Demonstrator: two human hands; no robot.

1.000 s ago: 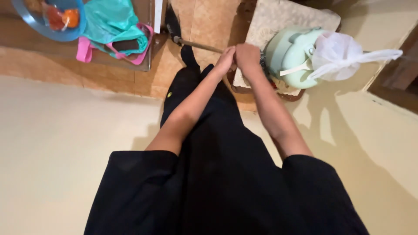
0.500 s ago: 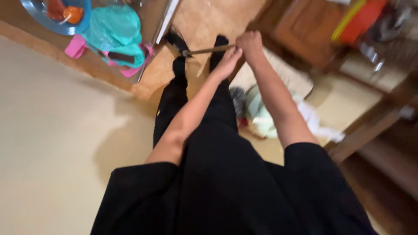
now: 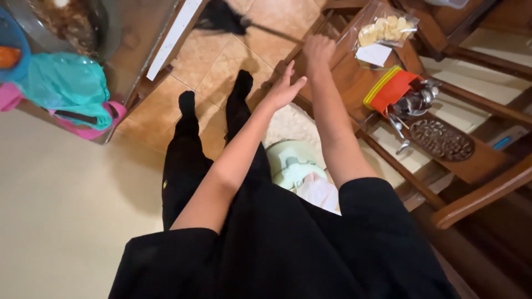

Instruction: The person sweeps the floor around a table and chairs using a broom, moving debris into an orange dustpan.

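While the right hand (image 3: 318, 49) closes on the broom handle (image 3: 272, 32), the left hand (image 3: 282, 88) hangs spread and empty just below it. Broom head (image 3: 220, 16) rests on the tiled floor (image 3: 233, 61); sweeping appears mid-stroke, completion unclear.

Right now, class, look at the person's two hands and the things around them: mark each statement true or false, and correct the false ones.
1. The right hand is closed on the broom handle. True.
2. The left hand also has a grip on the handle. False: it is open, fingers spread, off the handle.
3. The broom head rests on the tiled floor. True.
4. The clear bag of pale snacks lies on the floor. False: it sits on wooden furniture.
5. A teal bag lies at the left. True.
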